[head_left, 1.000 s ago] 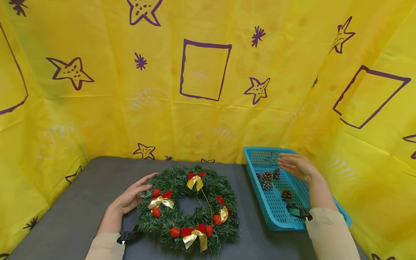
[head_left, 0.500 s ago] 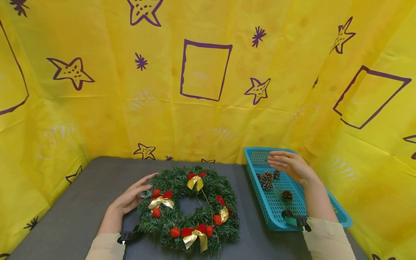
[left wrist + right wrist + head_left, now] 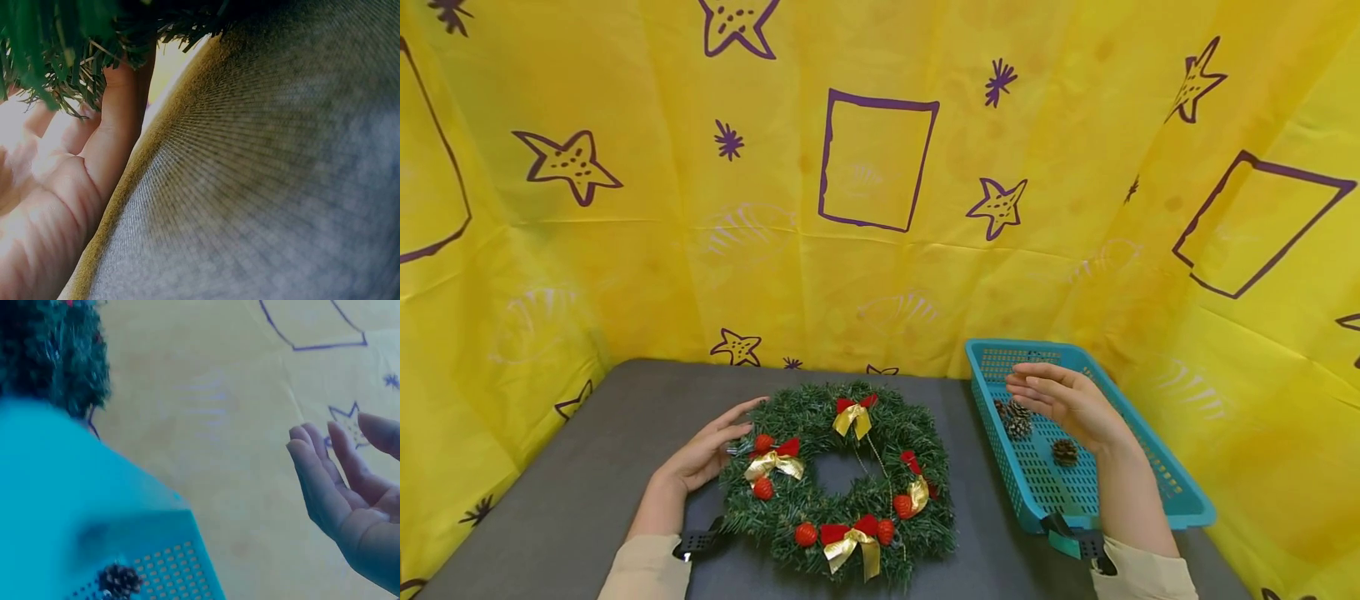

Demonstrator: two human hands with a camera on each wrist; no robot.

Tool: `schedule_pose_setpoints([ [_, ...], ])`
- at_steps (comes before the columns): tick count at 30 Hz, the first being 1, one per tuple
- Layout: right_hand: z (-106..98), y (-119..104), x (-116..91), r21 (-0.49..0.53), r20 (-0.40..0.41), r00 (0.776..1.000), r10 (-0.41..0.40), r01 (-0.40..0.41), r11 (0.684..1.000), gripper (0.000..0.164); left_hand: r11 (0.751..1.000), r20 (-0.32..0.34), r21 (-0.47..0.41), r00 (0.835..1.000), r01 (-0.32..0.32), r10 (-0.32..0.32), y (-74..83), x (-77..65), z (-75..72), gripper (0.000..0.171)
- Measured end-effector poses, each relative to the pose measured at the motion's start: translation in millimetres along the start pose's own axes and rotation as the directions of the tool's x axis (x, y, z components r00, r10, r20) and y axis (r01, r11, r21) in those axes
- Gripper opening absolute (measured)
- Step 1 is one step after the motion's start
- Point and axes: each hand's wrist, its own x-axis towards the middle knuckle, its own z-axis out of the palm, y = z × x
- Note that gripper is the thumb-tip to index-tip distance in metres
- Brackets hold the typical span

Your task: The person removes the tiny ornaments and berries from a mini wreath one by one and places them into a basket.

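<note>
A green Christmas wreath (image 3: 928, 433) with red-and-gold bows and red berries lies on the grey table. My left hand (image 3: 703, 450) rests against its left side, fingers extended along the outer edge; the left wrist view shows the fingertips disappearing behind green needles (image 3: 69, 69). Over the blue basket (image 3: 1000, 467) hovers my right hand (image 3: 1075, 408), fingers nearly straight and holding nothing. Several pine cones lie in the basket: a single pine cone (image 3: 1064, 452) nearer the front, others (image 3: 1019, 427) grouped by the left wall, partly hidden by the right fingers.
A yellow cloth (image 3: 880, 275) with purple drawings hangs behind the table and along both sides. The basket's rim (image 3: 1191, 508) lies close to the cloth on the right. Grey tabletop (image 3: 580, 467) extends to the left of the wreath.
My right hand has moved left across the basket and slightly lower, now covering part of the grouped pine cones. My left hand and the wreath have stayed in place.
</note>
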Motion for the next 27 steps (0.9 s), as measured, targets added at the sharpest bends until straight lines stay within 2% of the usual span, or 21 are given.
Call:
schedule_pose_setpoints([
  [5, 13, 4, -4, -0.054, 0.002, 1.0, 0.004, -0.003, 0.999, 0.032, 1.0, -0.009, 0.016, 1.0, 0.009, -0.009, -2.2, 0.6, -1.4, 0.061],
  [16, 38, 16, -8, -0.022, 0.009, 1.0, 0.003, -0.003, 1.0, 0.032, 1.0, -0.002, -0.007, 1.0, -0.016, 0.016, -2.6, 0.7, -0.5, 0.061],
  [27, 58, 23, -5, -0.134, -0.022, 0.998, 0.066, -0.069, 0.989, 0.034, 0.998, 0.006, -0.053, 0.999, -0.036, 0.036, -3.8, 3.0, -0.9, 0.062],
])
